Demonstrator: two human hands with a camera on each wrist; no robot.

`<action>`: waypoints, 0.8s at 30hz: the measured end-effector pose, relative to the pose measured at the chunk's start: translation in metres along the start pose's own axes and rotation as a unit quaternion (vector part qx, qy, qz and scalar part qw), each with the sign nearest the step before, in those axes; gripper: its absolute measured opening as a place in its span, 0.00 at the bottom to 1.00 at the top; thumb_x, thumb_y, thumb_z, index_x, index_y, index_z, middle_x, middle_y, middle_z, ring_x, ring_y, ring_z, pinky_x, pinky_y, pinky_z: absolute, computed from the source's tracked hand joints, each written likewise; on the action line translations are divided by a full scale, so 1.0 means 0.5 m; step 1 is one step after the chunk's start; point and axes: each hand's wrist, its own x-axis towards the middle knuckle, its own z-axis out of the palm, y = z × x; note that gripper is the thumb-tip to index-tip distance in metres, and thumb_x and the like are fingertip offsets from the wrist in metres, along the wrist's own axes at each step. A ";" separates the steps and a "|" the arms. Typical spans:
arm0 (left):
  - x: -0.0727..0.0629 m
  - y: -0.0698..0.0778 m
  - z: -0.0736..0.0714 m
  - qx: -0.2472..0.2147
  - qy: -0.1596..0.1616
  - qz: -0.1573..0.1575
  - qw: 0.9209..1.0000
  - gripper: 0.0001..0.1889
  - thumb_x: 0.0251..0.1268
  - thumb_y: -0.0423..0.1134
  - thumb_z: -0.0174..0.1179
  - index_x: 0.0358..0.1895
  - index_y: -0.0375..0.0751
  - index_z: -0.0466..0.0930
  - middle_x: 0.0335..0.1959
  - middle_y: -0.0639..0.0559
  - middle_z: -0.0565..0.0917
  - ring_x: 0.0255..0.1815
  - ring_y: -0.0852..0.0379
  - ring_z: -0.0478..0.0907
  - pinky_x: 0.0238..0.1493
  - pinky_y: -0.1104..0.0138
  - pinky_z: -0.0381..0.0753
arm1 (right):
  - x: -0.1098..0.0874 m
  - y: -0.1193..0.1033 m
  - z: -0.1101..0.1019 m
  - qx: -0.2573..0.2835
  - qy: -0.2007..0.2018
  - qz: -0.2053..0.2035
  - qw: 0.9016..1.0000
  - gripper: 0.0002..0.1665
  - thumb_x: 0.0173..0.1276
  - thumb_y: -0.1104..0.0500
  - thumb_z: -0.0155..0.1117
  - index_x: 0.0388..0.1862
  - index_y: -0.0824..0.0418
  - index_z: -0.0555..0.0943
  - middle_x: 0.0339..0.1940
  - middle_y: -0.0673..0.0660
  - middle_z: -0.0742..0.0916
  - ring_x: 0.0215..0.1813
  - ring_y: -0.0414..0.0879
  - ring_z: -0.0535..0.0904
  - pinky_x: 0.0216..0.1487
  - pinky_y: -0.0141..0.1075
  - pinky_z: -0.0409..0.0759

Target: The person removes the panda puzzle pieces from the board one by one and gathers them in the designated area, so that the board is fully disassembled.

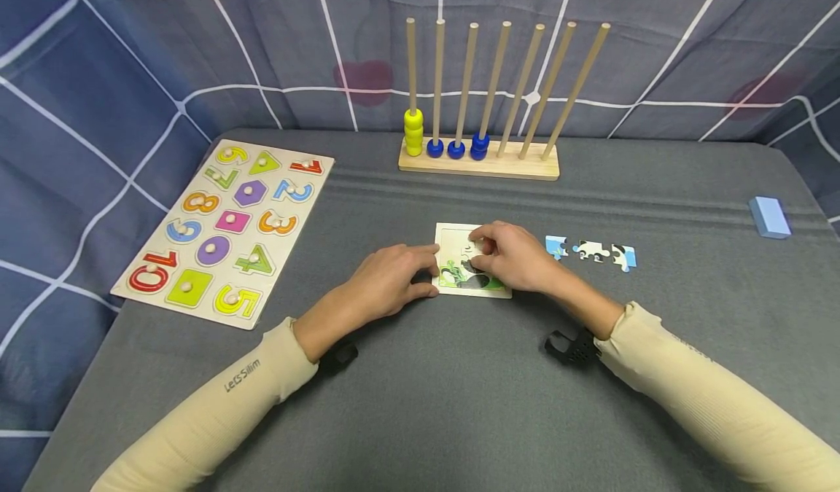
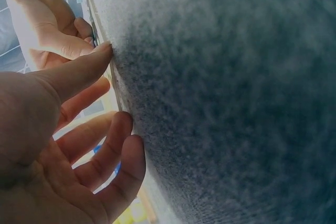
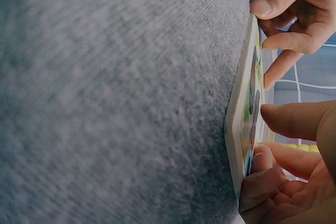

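A small wooden jigsaw board (image 1: 453, 289) with a pale rim and a partly filled green, black and white picture lies flat on the table. At its left edge rests my left hand (image 1: 397, 280), thumb near the lower left corner and fingertips along the side. Over the upper right of the board, my right hand (image 1: 518, 259) pinches a puzzle piece between thumb and forefinger, mostly hidden by the fingers. In the right wrist view, the right thumb (image 3: 289, 120) sits close over the picture. Loose puzzle pieces (image 1: 591, 251) in blue, white and black lie right of the board.
A number-and-shape peg board (image 1: 259, 304) lies at the left. Behind the jigsaw stands a wooden bead rack (image 1: 482, 166) with tall pegs and yellow and blue beads. A blue block (image 1: 770, 217) sits far right. A dark checked cloth (image 1: 315, 40) hangs around the table.
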 end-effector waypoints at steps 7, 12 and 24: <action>0.000 -0.002 0.001 -0.001 -0.001 0.000 1.000 0.11 0.59 0.45 0.72 0.42 0.46 0.86 0.64 0.48 0.77 0.54 0.48 0.80 0.47 0.54 0.79 | -0.001 0.001 0.003 0.002 0.007 0.001 1.000 0.15 0.63 0.64 0.68 0.48 0.68 0.82 0.32 0.55 0.79 0.31 0.46 0.72 0.35 0.41 0.69; 0.000 -0.001 0.001 0.001 0.000 0.000 1.000 0.11 0.59 0.45 0.71 0.42 0.47 0.86 0.64 0.49 0.77 0.54 0.48 0.80 0.46 0.55 0.79 | -0.003 -0.002 0.003 0.006 0.010 0.004 1.000 0.15 0.63 0.64 0.68 0.48 0.65 0.80 0.31 0.54 0.79 0.29 0.45 0.72 0.34 0.41 0.69; -0.001 0.001 -0.001 0.002 -0.005 -0.005 1.000 0.11 0.59 0.45 0.71 0.42 0.47 0.86 0.65 0.48 0.77 0.54 0.48 0.80 0.46 0.54 0.79 | -0.005 -0.003 0.003 0.008 0.007 -0.009 1.000 0.16 0.63 0.64 0.70 0.49 0.62 0.78 0.32 0.56 0.79 0.29 0.47 0.72 0.32 0.42 0.69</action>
